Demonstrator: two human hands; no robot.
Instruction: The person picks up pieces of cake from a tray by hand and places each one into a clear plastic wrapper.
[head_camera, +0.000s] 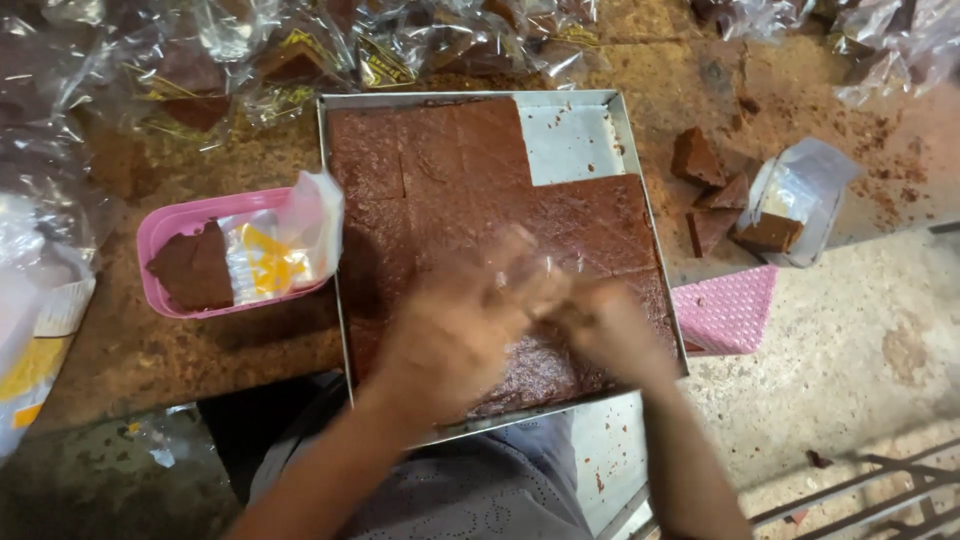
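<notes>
Both hands met at frame centre over a metal tray (575, 135) of brown slab cake (450, 190); the left hand (455, 335) and right hand (600, 325), blurred, pinched a clear plastic wrapper (530, 272). A pink tub (165, 228) sat centre-left.

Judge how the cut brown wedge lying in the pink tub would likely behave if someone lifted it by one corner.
The brown wedge would probably sag or break: loose chunks and crumbs lie by the metal tray. It looks dense, so likely heavy for its size. The slab shines slightly, so it may feel sticky rather than slippery. It has flat faces, so it seems unlikely to roll in the pink tub.
</notes>
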